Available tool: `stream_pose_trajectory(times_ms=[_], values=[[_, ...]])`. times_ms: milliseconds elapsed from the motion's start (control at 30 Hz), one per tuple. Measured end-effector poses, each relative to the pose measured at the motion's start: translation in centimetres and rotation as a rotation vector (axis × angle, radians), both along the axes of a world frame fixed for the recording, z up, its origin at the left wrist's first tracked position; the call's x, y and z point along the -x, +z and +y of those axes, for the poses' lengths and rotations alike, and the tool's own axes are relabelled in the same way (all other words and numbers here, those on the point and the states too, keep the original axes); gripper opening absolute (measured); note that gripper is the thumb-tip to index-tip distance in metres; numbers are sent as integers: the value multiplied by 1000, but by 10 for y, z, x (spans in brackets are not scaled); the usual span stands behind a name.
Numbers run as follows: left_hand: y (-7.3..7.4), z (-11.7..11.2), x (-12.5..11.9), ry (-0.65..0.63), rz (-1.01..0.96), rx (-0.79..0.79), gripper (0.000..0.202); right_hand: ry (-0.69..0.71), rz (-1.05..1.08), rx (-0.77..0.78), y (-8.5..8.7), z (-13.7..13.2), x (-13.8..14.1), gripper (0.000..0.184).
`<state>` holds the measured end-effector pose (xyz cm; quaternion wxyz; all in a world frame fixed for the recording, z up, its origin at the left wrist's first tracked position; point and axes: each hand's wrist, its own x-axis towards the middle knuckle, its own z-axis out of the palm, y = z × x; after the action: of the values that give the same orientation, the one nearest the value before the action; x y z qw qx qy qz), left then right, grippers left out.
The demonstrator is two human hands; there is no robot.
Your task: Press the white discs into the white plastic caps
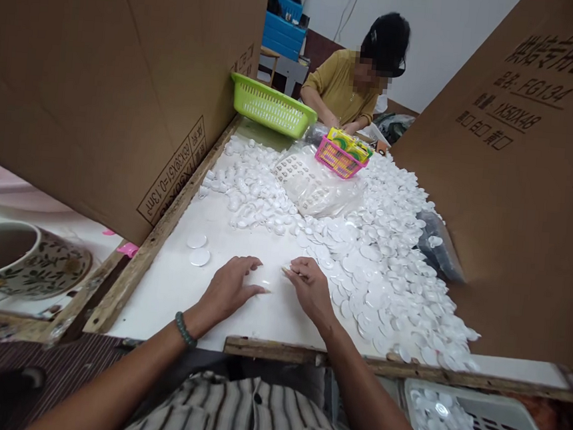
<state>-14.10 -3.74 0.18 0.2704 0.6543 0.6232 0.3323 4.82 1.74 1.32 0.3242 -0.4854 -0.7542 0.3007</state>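
Note:
My left hand [232, 287] is over the white tabletop, its thumb and fingers curved and apart. A faint pale glint shows between them; whether it is a white piece I cannot tell. Beside it, my right hand [311, 291] has its thumb and fingers pinched together, with something tiny at the fingertips that is too small to name. Two flat white discs [200, 257] lie to the left of my left hand. Just right of my right hand spreads a large heap of white round plastic pieces [374, 276], some flat, some knob-like.
Tall cardboard boxes [522, 215] flank the table. Toward the back are a green basket [270, 110], a pink basket [339, 161] with yellow packets and a clear bag [314, 184]. A co-worker [346, 80] sits opposite. A mug [26, 259] stands left; a grey crate [513, 429] is below right.

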Motion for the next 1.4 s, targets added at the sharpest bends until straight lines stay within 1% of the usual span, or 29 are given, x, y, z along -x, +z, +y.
stream_pose_trajectory(times_ms=[67, 133, 233, 333, 433, 600, 733, 900, 1167, 1400], values=[[-4, -10, -2, -70, 33, -21, 45, 60, -98, -110, 1, -8, -1, 19], [-8, -16, -5, -115, 46, -42, 45, 183, -220, -227, -1, -18, 1, 21], [-12, -18, -9, -129, 43, -65, 40, 361, -434, -383, -6, -27, 8, 25], [-14, -18, -11, -113, 28, -65, 40, 433, -588, -474, -8, -29, 12, 24], [-15, -18, -12, -103, 21, -68, 41, 443, -605, -486, -6, -27, 11, 22], [-15, -19, -11, -109, 6, -67, 40, 353, -530, -446, -4, -26, 5, 22], [-15, -19, -11, -107, 15, -68, 40, 405, -524, -425, -6, -28, 5, 21], [-14, -19, -13, -99, 64, -60, 33, 475, -609, -432, -6, -29, 6, 24], [-14, -18, -12, -123, 76, -75, 34, 454, -683, -486, -9, -30, 6, 24], [-15, -17, -13, -111, 104, -78, 32, 503, -699, -519, -8, -25, 9, 25]])
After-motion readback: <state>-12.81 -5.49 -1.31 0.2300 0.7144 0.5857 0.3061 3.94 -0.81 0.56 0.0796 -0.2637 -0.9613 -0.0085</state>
